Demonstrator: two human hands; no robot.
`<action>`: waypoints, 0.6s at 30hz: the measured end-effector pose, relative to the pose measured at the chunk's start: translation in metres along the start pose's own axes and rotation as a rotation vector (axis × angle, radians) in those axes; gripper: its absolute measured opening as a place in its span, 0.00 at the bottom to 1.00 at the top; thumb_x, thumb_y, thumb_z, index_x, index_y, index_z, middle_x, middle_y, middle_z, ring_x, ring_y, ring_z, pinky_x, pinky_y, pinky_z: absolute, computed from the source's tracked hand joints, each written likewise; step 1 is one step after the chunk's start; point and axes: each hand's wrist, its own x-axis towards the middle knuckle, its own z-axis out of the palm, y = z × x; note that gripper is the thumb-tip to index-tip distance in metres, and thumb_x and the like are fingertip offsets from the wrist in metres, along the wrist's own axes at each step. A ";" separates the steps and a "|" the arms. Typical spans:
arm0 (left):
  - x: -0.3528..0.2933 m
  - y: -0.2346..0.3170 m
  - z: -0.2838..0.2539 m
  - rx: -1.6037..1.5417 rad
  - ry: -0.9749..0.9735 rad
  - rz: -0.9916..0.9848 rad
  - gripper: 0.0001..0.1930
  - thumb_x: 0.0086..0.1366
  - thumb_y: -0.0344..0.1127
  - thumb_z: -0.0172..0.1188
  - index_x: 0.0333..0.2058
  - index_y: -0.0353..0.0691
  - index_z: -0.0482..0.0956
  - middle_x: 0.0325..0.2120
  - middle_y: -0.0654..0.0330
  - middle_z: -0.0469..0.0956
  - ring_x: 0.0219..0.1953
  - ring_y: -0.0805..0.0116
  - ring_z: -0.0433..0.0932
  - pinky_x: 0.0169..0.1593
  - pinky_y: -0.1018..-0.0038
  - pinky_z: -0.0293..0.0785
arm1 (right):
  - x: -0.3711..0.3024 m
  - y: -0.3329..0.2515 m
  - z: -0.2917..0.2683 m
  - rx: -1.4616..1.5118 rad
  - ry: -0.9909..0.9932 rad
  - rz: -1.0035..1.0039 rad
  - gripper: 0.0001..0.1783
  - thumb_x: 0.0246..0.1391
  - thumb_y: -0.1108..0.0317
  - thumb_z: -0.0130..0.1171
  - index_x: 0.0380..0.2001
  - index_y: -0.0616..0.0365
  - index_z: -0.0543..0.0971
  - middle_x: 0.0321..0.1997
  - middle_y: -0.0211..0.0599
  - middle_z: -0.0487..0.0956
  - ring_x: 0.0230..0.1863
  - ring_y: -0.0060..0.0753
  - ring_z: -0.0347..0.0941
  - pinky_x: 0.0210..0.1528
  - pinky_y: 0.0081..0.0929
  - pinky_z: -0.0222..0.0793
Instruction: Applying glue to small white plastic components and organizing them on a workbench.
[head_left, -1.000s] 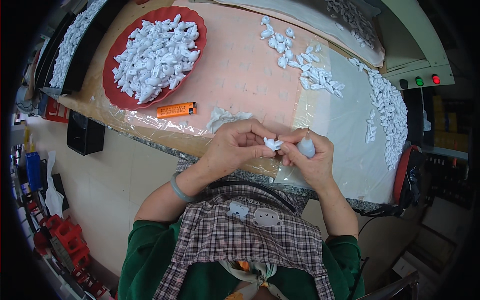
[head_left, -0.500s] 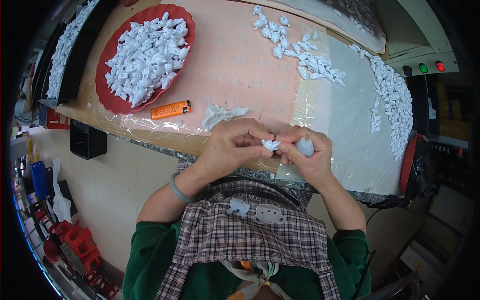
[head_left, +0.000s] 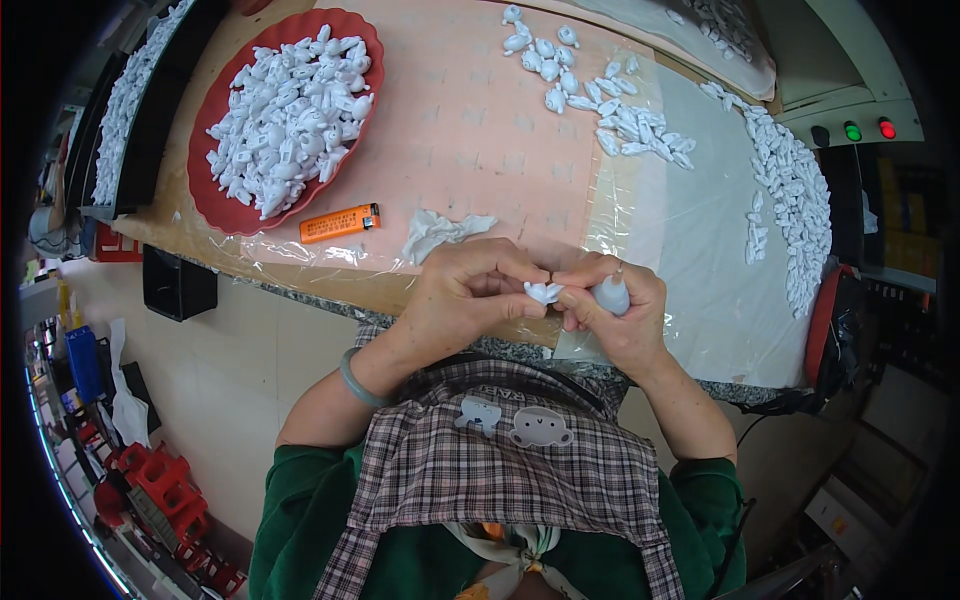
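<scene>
On my feed I've got the left hand (head_left: 462, 287) pinching a white figurine piece (head_left: 542, 293) mid-frame, right hand (head_left: 636, 328) clamped round a needle-tipped squeeze bottle (head_left: 611, 296) and touching the piece's right edge.

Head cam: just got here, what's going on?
A person is holding a small white figurine piece between both hands, over the table's near edge. The left hand pinches it from one side; the right hand meets it from the other, with a thin-tipped bottle tucked in its grip. A red scalloped plate heaped with white pieces sits at far left, near an orange lighter and crumpled tissue.
</scene>
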 end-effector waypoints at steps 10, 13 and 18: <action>0.001 0.001 -0.001 0.014 -0.014 -0.001 0.13 0.51 0.18 0.65 0.37 0.29 0.78 0.38 0.54 0.75 0.38 0.69 0.79 0.43 0.78 0.79 | 0.000 0.000 0.000 0.020 0.016 -0.008 0.05 0.51 0.80 0.59 0.33 0.65 0.79 0.31 0.40 0.78 0.22 0.20 0.72 0.24 0.16 0.67; 0.003 -0.001 -0.002 -0.035 -0.028 0.033 0.13 0.51 0.19 0.65 0.38 0.29 0.77 0.39 0.55 0.75 0.39 0.69 0.78 0.43 0.78 0.79 | 0.003 -0.003 0.000 -0.002 0.016 -0.029 0.05 0.51 0.80 0.60 0.32 0.65 0.78 0.31 0.39 0.78 0.22 0.20 0.72 0.24 0.16 0.67; 0.002 0.003 -0.003 -0.006 -0.027 0.067 0.13 0.53 0.18 0.64 0.39 0.29 0.76 0.39 0.54 0.74 0.39 0.69 0.78 0.44 0.77 0.79 | 0.011 -0.007 -0.002 -0.183 0.028 -0.233 0.10 0.48 0.77 0.63 0.37 0.63 0.79 0.24 0.30 0.78 0.24 0.17 0.71 0.27 0.16 0.65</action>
